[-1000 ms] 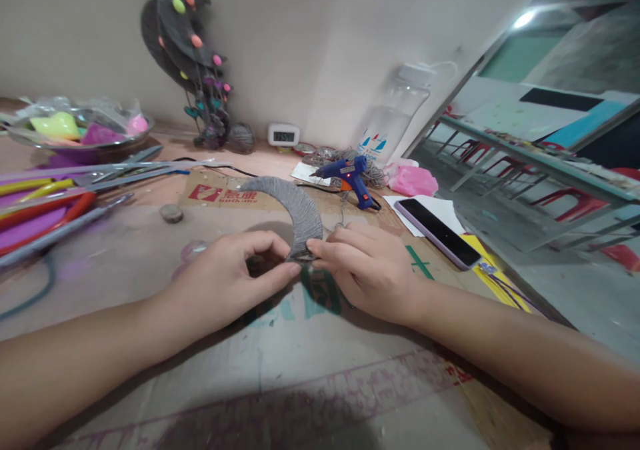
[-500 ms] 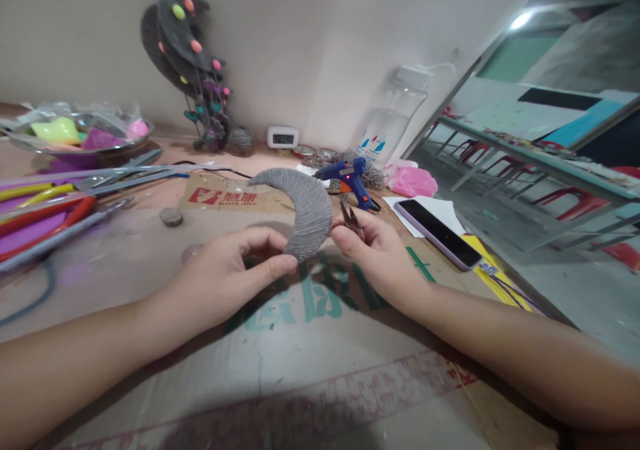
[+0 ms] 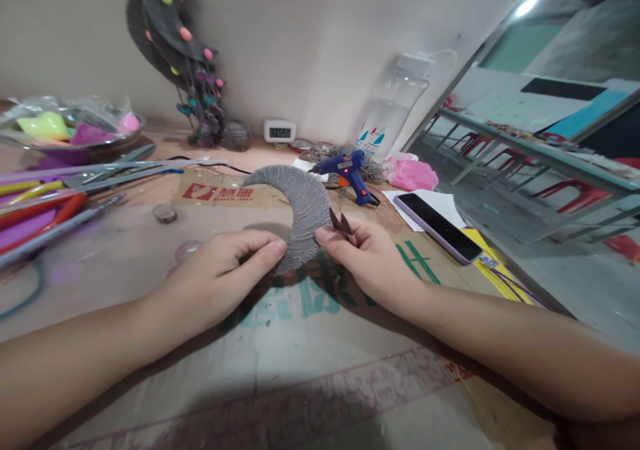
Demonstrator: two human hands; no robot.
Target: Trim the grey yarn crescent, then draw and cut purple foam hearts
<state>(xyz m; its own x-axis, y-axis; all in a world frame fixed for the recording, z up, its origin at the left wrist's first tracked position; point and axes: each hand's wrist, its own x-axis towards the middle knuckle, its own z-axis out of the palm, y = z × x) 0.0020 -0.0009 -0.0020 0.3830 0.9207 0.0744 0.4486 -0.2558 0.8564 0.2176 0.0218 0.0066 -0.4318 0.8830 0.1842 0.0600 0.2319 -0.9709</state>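
Crescent status: the grey crescent [image 3: 307, 203] reads as wrapped over its whole visible face, tip to tip; looks like main winding is done on this side.
Remaining: back face hidden, so can't confirm coverage there. No beads on the visible face. Tidying of edge or yarn ends would be my guess for the current stage; no loose end I can make out.
Crescent position: centre of frame, held above the cardboard sheet [image 3: 310, 383], tilted, horns toward the left.
Crescent look: flat, fat in the middle, tapering to the upper horn. Strands run close together across the width, slightly ridged; outer edge a bit uneven. Lower end partly covered by fingers.
Left hand [image 3: 217, 270]: thumb and fingers pinching the lower end.
Right hand [image 3: 377, 257]: fingers closed around small snips [image 3: 343, 227], two pointed blades sticking up, slightly apart. Thumb tip touches the crescent's outer edge; can't tell how firmly.
Glue gun [image 3: 345, 167]: right of centre, behind the crescent, red light showing.
Yarn: grey ball [image 3: 236, 135] upper left of centre, loose heap [image 3: 373, 167] beside the gun, both on the worktop [image 3: 250, 157].
Hanging ornament [image 3: 163, 27]: upper left, dark crescents with coloured beads.
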